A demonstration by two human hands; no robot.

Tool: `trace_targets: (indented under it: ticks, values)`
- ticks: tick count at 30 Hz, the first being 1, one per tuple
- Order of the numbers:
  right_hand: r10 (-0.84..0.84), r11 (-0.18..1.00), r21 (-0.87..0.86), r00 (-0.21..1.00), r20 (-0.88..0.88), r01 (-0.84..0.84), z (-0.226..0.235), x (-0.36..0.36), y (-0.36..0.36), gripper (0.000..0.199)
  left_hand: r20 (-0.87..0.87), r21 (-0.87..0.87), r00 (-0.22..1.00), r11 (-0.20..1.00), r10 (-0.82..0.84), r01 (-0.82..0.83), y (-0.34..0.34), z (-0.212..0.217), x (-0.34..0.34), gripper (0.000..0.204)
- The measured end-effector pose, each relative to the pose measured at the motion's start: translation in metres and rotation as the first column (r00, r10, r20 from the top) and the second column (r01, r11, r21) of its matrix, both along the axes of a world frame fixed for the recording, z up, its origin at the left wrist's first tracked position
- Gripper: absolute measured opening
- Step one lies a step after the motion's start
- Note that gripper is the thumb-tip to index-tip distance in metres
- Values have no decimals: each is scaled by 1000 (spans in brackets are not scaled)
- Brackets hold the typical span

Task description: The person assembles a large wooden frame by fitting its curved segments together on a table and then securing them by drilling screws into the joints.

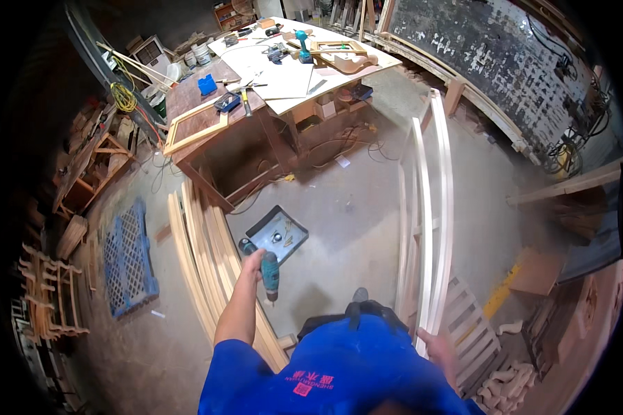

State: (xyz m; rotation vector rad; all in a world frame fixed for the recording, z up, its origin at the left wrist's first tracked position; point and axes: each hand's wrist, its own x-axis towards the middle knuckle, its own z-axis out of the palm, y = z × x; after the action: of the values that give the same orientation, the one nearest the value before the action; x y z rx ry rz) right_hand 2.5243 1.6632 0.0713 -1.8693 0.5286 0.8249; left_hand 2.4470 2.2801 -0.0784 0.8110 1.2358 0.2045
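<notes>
L hand (254,262) fingers wrapped round a teal drill (265,266), over the floor. R hand (436,348) fingers closed on a tall wood frame (429,214).

A teal cordless drill (262,264) hangs in the left hand (251,263), chuck end toward the floor. A pale, curved wooden frame (428,221) stands upright, gripped at its near end by the right hand (436,346).

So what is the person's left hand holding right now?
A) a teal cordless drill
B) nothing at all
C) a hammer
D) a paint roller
A: the left hand grips a teal cordless drill over the concrete floor, beside the stack of curved wooden strips, while the right hand holds the pale wooden frame.
</notes>
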Motion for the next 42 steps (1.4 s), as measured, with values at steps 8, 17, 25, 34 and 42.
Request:
trace_targets:
  ticks: [8, 17, 25, 34, 42]
  values:
    - [-121, 992, 45, 992, -22, 122, -61, 162, 9, 54, 118, -127, 991, 991, 59, -43, 74, 17, 244, 26]
    - [-190, 982, -20, 980, -60, 190, -41, 349, 123, 58, 192, -53, 972, 990, 135, -127, 279, 0, 543, 30]
    - [-374, 926, 39, 925, -61, 377, -10, 510, 198, 61, 152, 10, 955, 965, 256, -261, 459, -15, 771, 41]
    - [-466, 882, -100, 883, -59, 460, -2, 624, 230, 59, -239, 391, 953, 917, 184, -79, 449, -2, 858, 67]
    - [-434, 897, -22, 872, -227, 441, -18, 733, 211, 59, -700, 561, 603, 227, -382, 796, 298, 53, 933, 91]
